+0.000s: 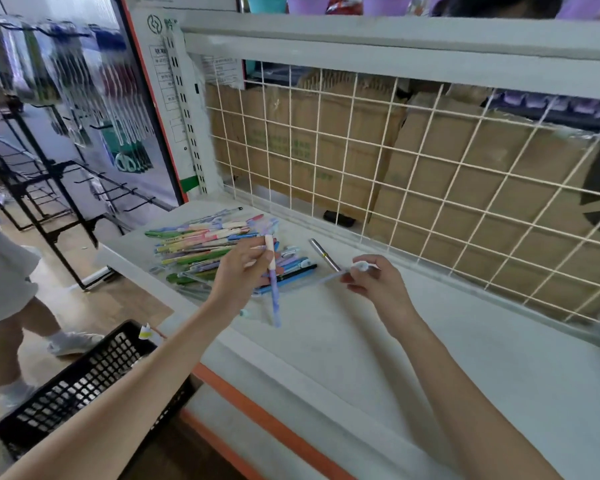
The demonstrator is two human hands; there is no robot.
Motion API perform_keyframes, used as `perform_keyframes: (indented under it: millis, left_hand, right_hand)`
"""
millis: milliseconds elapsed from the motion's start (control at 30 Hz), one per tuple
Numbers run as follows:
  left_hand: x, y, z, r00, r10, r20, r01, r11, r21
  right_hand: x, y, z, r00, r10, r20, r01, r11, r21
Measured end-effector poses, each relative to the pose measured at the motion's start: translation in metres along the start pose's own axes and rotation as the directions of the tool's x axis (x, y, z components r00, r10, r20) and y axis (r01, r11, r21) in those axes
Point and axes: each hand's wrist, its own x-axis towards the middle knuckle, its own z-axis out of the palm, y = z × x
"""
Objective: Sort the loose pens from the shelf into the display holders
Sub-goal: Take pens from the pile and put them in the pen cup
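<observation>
Two hands work above the shelf: the left hand point(238, 271) holds one purple pen point(273, 285), the right hand point(374, 282) one pale pen point(340, 274). One silver pen point(323, 254) lies alone. One heap of pens point(208, 247) holds too many to count. One black basket point(84, 386) stands below.

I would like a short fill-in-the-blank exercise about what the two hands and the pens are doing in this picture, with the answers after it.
1. The left hand holds a purple and white ____.
2. The pile of loose pens lies on the white ____.
3. The silver pen lies apart from the pile, nearer the ____ hand.
4. Beside the shelf, on the floor, stands a black ____.

Answers: pen; shelf; right; basket
</observation>
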Motion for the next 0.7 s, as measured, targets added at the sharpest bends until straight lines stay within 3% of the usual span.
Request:
perform_keyframes:
  millis: [233, 400, 700]
  left_hand:
    - [-0.02, 0.0, 0.041, 0.993, -0.033, 0.117, 0.057, 0.977, -0.205]
    - [-0.038, -0.001, 0.084, 0.968, -0.02, 0.252, 0.089, 0.96, -0.267]
    - [-0.088, 0.003, 0.165, 0.884, -0.007, 0.468, 0.115, 0.972, -0.203]
  right_hand:
    - [-0.051, -0.017, -0.026, 0.975, 0.05, -0.216, 0.031, 0.934, 0.357]
    - [-0.097, -0.027, -0.058, 0.932, -0.019, -0.361, 0.122, 0.956, 0.267]
    - [-0.163, -0.043, -0.129, 0.799, -0.049, -0.599, 0.192, 0.965, 0.178]
